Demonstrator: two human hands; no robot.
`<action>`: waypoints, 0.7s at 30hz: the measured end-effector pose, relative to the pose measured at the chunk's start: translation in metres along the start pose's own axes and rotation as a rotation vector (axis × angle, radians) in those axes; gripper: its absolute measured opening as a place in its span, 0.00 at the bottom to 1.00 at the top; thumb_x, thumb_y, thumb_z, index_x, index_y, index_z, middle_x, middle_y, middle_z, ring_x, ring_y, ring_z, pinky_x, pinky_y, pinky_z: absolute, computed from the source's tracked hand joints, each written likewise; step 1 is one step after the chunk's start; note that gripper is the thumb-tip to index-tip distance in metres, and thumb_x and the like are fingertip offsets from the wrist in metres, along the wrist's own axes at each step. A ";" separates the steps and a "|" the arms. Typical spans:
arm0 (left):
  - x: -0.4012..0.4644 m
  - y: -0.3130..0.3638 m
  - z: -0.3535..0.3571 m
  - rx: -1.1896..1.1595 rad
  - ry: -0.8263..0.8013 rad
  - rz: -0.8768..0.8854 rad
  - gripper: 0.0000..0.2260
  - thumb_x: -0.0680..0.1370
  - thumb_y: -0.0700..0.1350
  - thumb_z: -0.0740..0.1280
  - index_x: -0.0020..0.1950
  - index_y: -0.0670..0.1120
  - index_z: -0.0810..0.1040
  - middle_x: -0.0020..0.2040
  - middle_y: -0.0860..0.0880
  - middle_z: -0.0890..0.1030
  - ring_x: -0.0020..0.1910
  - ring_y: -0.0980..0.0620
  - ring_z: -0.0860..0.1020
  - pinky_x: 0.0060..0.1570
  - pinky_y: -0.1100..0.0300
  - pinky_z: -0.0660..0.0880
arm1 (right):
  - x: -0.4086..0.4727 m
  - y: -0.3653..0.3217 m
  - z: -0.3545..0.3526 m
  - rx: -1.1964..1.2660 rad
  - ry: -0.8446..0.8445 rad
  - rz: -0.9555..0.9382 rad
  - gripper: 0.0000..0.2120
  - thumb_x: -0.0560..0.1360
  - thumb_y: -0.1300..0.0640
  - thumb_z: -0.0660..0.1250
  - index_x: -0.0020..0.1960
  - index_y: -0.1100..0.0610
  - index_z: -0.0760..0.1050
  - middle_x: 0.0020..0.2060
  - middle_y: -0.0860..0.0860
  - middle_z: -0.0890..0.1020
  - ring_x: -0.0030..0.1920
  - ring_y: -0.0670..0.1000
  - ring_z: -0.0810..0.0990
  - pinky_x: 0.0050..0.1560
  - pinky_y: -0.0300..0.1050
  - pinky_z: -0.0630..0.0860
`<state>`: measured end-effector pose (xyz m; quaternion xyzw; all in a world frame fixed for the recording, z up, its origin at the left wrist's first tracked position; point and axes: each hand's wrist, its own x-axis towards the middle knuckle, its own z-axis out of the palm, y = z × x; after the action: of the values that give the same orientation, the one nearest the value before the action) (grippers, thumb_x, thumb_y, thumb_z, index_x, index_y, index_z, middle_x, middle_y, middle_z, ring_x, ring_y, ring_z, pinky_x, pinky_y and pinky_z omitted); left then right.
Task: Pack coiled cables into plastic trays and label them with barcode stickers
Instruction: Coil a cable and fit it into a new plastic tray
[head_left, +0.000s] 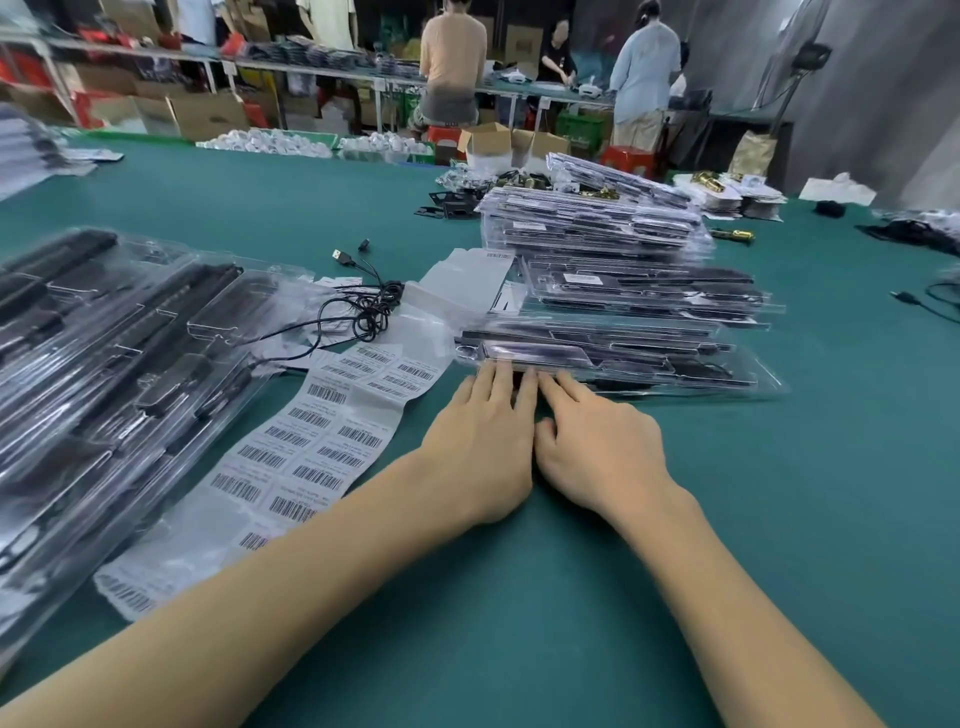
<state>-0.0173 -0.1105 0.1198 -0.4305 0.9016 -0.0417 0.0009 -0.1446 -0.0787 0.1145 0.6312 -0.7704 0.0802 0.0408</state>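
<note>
My left hand (480, 447) and my right hand (597, 447) lie side by side, palms down, on the green table (519, 597). Their fingertips touch the near left edge of a clear plastic tray (613, 356) that holds dark parts and looks blurred. Whether the fingers grip the tray or only press on it is unclear. A long sheet of barcode stickers (311, 441) runs diagonally just left of my left hand. A loose black cable (363, 306) with a USB plug lies beyond the sheet.
A pile of packed clear trays (597, 223) rises behind the near tray. Overlapping clear trays (114, 374) cover the left side. More cables (930, 296) sit at the far right. Several people work at a bench in the back.
</note>
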 end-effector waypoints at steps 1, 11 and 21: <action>-0.004 0.002 -0.002 0.001 -0.015 -0.031 0.30 0.83 0.46 0.52 0.80 0.38 0.42 0.80 0.35 0.45 0.80 0.40 0.45 0.79 0.49 0.46 | 0.001 0.001 -0.001 0.002 -0.003 0.004 0.26 0.81 0.49 0.51 0.79 0.44 0.57 0.77 0.40 0.63 0.63 0.59 0.77 0.56 0.50 0.73; -0.006 -0.016 -0.006 -0.066 0.057 -0.123 0.26 0.83 0.49 0.52 0.79 0.38 0.53 0.77 0.42 0.63 0.76 0.46 0.62 0.72 0.55 0.59 | 0.000 0.002 -0.002 0.012 -0.008 0.001 0.26 0.81 0.50 0.50 0.79 0.44 0.57 0.77 0.41 0.63 0.62 0.60 0.77 0.55 0.50 0.73; -0.003 -0.024 0.006 -0.282 0.101 -0.069 0.28 0.84 0.53 0.53 0.81 0.45 0.50 0.81 0.47 0.57 0.80 0.51 0.52 0.78 0.51 0.49 | 0.000 0.001 0.000 0.019 -0.035 0.001 0.26 0.81 0.48 0.51 0.80 0.44 0.55 0.80 0.43 0.58 0.65 0.60 0.76 0.60 0.51 0.73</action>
<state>0.0038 -0.1235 0.1154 -0.4544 0.8821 0.0640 -0.1064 -0.1460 -0.0788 0.1147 0.6325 -0.7705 0.0763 0.0212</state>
